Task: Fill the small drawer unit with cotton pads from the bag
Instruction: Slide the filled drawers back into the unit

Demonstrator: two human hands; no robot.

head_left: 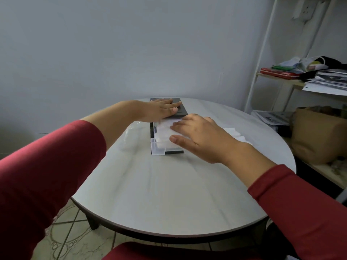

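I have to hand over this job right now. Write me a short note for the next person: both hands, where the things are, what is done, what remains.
Left hand: flat on top of the drawer unit.
Right hand: flat, pressing on the cotton pads in the pulled-out clear drawer.
Clear bag lies on the table left of the unit; loose pads lie right of it.
Done: drawer holds pads.
Left: add loose pads if they fit, push drawer shut.

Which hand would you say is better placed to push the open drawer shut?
Probably right: the right hand lies on the cotton pads in the open drawer, while the left hand rests flat on the drawer unit, steadying it.
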